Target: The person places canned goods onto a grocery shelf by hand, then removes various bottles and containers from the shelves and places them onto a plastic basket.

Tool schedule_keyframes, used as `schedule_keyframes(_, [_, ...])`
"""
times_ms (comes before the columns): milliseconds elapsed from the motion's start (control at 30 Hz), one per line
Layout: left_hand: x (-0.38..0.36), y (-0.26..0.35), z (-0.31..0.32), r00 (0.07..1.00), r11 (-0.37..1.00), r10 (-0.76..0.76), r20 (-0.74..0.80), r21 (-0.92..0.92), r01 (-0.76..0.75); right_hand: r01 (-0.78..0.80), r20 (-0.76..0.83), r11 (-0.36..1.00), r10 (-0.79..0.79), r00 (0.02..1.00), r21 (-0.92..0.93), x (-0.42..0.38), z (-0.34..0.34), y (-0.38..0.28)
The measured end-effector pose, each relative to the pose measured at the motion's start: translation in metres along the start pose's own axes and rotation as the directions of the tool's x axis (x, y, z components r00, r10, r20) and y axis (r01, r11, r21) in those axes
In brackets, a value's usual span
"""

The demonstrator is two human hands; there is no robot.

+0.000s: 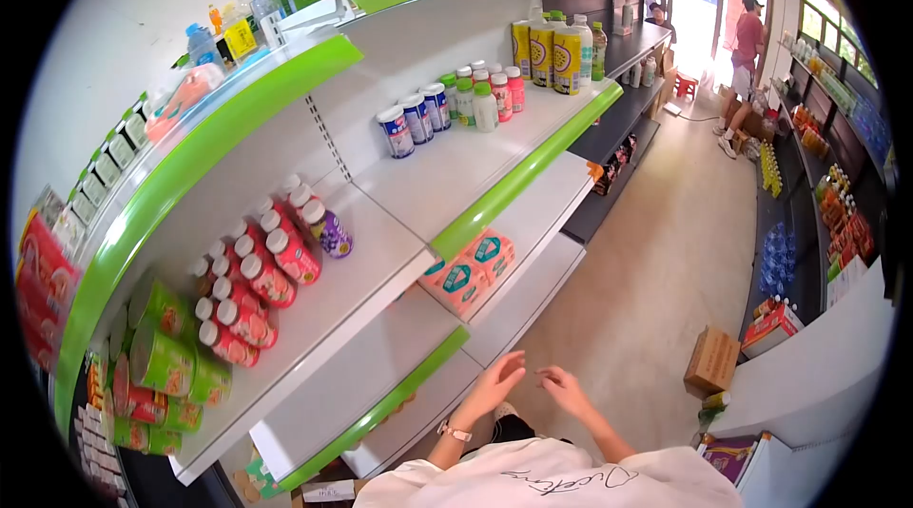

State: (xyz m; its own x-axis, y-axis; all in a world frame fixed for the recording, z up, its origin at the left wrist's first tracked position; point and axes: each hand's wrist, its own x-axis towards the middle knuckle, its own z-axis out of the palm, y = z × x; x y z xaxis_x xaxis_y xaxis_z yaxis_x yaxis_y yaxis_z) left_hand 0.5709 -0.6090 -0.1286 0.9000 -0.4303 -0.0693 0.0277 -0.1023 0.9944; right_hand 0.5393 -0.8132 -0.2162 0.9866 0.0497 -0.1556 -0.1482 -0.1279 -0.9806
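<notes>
My left hand hangs low in front of me with fingers spread and nothing in it, a watch on its wrist. My right hand is just beside it, fingers loosely apart and also empty. Both hover over the floor beside the edge of the lowest white shelf. The nearest goods are pink and teal packs on the shelf above my hands. Higher to the left stand several red and pink bottles and a purple-labelled bottle.
White shelving with green edges runs along my left, carrying bottles and yellow cartons. A cardboard box sits on the floor to the right by a white counter. A person stands far down the aisle.
</notes>
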Motion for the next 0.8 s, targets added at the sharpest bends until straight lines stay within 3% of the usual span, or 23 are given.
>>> schedule_keyframes(67, [0.037,0.033,-0.017,0.999,0.996,0.054,0.004,0.073,-0.054,0.089,0.002,0.996,-0.089,0.996,0.017,0.044,0.008,-0.042])
schedule_keyframes(133, [0.060,0.066,-0.032,0.994,0.993,0.112,0.018,0.034,-0.113,0.061,0.081,0.988,-0.050,0.995,-0.145,0.075,0.010,-0.108])
schedule_keyframes(233, [0.083,0.104,-0.051,0.982,0.983,0.182,0.042,0.006,-0.182,0.340,0.115,0.940,-0.337,0.935,-0.012,0.121,0.019,-0.131])
schedule_keyframes(267, [0.087,0.114,-0.057,0.980,0.981,0.194,0.051,0.004,-0.195,0.365,0.126,0.931,-0.366,0.922,0.032,0.131,0.021,-0.146])
schedule_keyframes(333, [0.091,0.137,-0.067,0.968,0.966,0.249,-0.027,0.083,-0.246,0.406,0.145,0.905,-0.422,0.895,0.127,0.140,0.021,-0.186])
schedule_keyframes(400, [0.101,0.143,-0.082,0.959,0.951,0.278,-0.060,0.159,-0.266,0.361,0.168,0.923,-0.380,0.910,0.134,0.153,0.021,-0.216])
schedule_keyframes(533, [0.120,0.173,-0.107,0.969,0.976,0.166,-0.183,-0.113,-0.189,0.376,0.249,0.899,-0.426,0.870,0.222,0.201,0.016,-0.245])
schedule_keyframes(633, [0.144,0.202,-0.118,0.932,0.981,0.103,-0.347,-0.121,-0.153,0.454,0.297,0.865,-0.500,0.813,0.215,0.249,0.009,-0.278])
schedule_keyframes(667, [0.157,0.203,-0.123,0.902,0.976,0.193,-0.386,-0.015,-0.215,0.490,0.306,0.848,-0.530,0.791,0.201,0.273,0.009,-0.283])
schedule_keyframes(800, [0.211,0.223,-0.149,0.852,0.975,0.179,-0.493,-0.025,-0.220,0.536,0.372,0.815,-0.578,0.726,0.222,0.351,0.017,-0.327])
